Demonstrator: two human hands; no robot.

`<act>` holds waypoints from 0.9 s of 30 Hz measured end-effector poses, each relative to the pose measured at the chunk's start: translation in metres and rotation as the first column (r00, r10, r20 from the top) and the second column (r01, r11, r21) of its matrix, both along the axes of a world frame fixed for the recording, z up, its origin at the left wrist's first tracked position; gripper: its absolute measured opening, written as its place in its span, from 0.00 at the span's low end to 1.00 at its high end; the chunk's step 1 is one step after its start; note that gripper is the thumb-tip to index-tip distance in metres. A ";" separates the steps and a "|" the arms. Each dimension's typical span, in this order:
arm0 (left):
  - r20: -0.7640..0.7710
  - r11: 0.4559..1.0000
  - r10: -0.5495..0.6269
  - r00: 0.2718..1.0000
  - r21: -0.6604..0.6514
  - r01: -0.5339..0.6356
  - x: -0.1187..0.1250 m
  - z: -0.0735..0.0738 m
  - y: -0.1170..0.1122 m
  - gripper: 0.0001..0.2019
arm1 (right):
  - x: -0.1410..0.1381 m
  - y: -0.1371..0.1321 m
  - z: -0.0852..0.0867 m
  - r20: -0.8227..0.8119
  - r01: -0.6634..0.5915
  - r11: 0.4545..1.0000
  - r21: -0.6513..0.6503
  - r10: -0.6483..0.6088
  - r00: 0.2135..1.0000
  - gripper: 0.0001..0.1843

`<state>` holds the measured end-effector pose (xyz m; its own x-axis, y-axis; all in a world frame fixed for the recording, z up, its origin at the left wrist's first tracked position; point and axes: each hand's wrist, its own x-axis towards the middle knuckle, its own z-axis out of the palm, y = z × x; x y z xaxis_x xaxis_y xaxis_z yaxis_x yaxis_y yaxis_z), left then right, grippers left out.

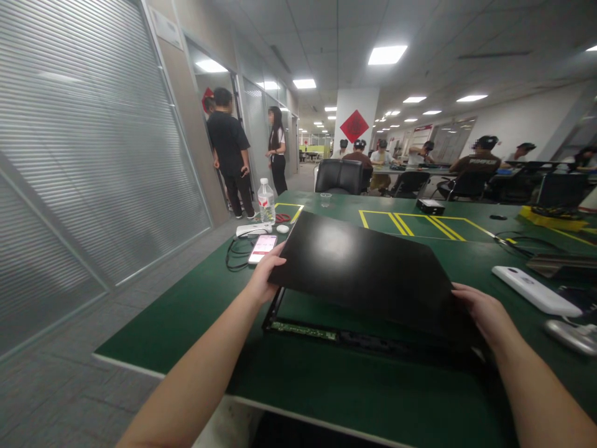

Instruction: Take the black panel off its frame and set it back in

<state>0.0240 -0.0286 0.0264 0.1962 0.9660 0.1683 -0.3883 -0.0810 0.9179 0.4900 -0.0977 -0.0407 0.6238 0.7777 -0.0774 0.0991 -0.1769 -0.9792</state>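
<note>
A flat black display panel (359, 267) is held tilted above the green table, its glossy face reflecting a ceiling light. My left hand (268, 272) grips its left edge, and my right hand (476, 305) grips the right edge. Beneath the panel lies a dark frame (373, 341). Along the frame's near side runs a green circuit board strip (305, 331). The panel hides most of what is under it.
Left of the panel are a lit phone (262, 249), a water bottle (266, 202), a cable and red-handled scissors (282, 218). A white device (536, 291) and a silver one (571, 336) lie at right. Behind stand a plastic cup (325, 200) and a black box (430, 206). Several people are farther back.
</note>
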 end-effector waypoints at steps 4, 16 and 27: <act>-0.007 0.998 0.049 0.999 -0.048 -0.049 -0.002 0.000 0.003 0.37 | -0.021 -0.013 0.029 -0.360 -0.095 0.988 0.124 0.134 0.923 0.24; -0.125 0.994 0.054 0.991 -0.091 -0.065 -0.010 -0.009 0.016 0.30 | -0.049 -0.026 0.051 -0.507 -0.054 0.983 0.175 0.137 0.851 0.19; -0.797 0.935 0.341 0.499 0.232 -0.269 -0.023 -0.024 0.027 0.13 | -0.037 -0.027 0.050 -0.457 0.137 0.930 0.342 0.038 0.889 0.18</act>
<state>0.0005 -0.0020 0.0024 -0.0231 0.9865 0.1621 0.5847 -0.1182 0.8026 0.4533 -0.1244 0.0090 0.6268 0.7748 -0.0826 -0.3649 0.1982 -0.9097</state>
